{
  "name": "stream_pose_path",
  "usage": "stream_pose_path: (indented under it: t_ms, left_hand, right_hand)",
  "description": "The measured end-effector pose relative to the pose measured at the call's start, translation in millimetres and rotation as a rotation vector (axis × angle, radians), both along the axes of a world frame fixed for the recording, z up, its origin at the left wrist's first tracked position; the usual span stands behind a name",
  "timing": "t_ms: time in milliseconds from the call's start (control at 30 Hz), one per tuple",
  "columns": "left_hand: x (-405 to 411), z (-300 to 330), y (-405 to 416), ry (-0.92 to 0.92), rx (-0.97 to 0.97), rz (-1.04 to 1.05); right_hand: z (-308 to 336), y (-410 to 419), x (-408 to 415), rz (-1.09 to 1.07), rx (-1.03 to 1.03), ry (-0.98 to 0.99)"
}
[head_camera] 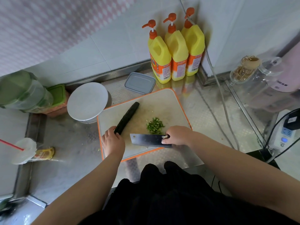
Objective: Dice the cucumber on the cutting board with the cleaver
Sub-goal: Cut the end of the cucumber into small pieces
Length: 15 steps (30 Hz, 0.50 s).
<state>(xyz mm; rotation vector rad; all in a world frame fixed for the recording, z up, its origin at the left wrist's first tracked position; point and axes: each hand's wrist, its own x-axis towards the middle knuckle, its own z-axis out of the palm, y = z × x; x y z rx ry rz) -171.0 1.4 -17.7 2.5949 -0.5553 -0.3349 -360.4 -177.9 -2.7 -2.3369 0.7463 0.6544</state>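
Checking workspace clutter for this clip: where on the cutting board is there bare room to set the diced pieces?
The cutting board is bare in its far right part, beyond the green pile and right of the cucumber. Its near edge is crowded: the left hand holds the cucumber's end, and the right hand grips the cleaver.

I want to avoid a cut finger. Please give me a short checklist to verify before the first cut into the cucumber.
1. Left hand holds the near end of the cucumber: ok.
2. Right hand has its grip on the cleaver handle: ok.
3. Cucumber lies fully on the cutting board: ok.
4. Blade lined up over the cucumber: not ok; it is beside it, nearer the board's front edge.
5. Left fingertips tucked away from the blade: cannot tell.
6. Chopped green pile is apart from the cucumber: ok.
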Motion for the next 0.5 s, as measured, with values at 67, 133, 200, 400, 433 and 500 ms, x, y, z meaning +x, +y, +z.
stream_pose_path:
  t_ms: [67,133,200,400,433,500]
  left_hand:
    - [-1,0,-1,0.013,0.069,-0.039]
    - [-2,-1,-2,0.027,0.112,-0.057]
    - [-3,-1,-3,0.032,0.133,-0.062]
    - [-1,1,-4,0.043,0.170,-0.074]
    - [-1,2,-5,0.045,0.175,-0.076]
    - [-1,3,-5,0.047,0.184,-0.078]
  right_hand:
    - [0,-9,1,-0.072,-0.001,-0.016]
    - [1,-20,1,-0.165,0.001,-0.018]
    - [-1,-30,0,-0.241,-0.034,-0.023]
    - [-9,-53,-4,-0.524,-0.073,-0.102]
    - [-9,-56,-5,-0.553,-0.064,-0.109]
    - [-8,-57,-7,-0.575,-0.056,-0.116]
